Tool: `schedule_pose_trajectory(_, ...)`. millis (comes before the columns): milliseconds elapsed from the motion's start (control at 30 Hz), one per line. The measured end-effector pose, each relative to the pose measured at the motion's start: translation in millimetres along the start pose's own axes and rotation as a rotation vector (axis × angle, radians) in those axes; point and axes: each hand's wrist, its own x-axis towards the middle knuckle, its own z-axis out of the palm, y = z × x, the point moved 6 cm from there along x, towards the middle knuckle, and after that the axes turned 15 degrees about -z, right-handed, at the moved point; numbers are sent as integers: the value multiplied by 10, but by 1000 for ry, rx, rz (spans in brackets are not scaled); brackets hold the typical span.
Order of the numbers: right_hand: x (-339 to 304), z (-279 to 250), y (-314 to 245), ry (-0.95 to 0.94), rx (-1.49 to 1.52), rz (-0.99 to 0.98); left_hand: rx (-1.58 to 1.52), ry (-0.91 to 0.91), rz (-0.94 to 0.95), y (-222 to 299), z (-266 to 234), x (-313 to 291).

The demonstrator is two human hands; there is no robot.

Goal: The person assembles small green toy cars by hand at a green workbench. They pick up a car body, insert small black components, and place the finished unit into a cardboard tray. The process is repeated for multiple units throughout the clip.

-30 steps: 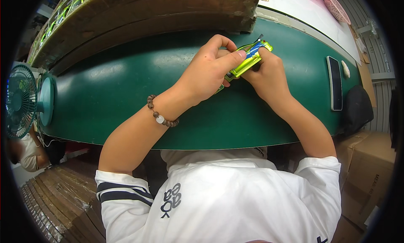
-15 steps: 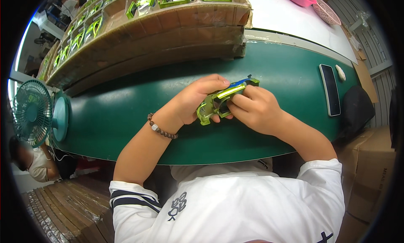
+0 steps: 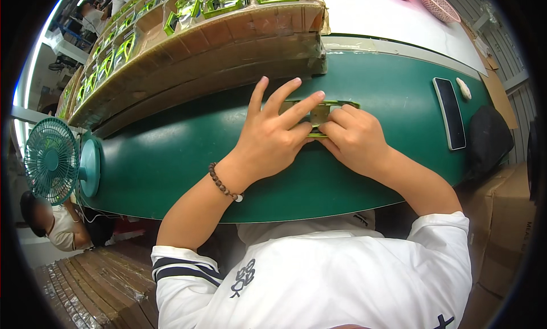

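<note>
Lime-green frame (image 3: 321,115), one, a little above and right of the centre of the picture, between two bare hands over a dark green tabletop (image 3: 171,158). Long axis: appears to run left to right across the view, an upper rim and a lower rim showing with a pale, see-through-looking part between; the ends are partly covered. Right hand (image 3: 360,136): lies to the lower right, fingers curled close together and clamped on the frame's right end, so the frame extends leftward from those fingertips. Left hand (image 3: 268,136): lies to the lower left, three fingers spread apart and pointing up the picture, the forefinger bent toward the frame's near left part; thumb hidden, so from where I stand I cannot tell whether it pinches. Nearer hand: neither by much, though the right has the plainer contact. Beyond, upper left: a cardboard box (image 3: 216,41) of similar green-framed pieces (image 3: 225,1).
</note>
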Motion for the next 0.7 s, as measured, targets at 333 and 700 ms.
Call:
schedule_pose_trajectory(333, -40, 18, -21, -109, 28, -147, -161, -48, 60, 40, 82, -65)
schedule_pose_trajectory(700, -72, 42, 1, 4, 121, -207, -200, -36, 203, 99, 145, -57)
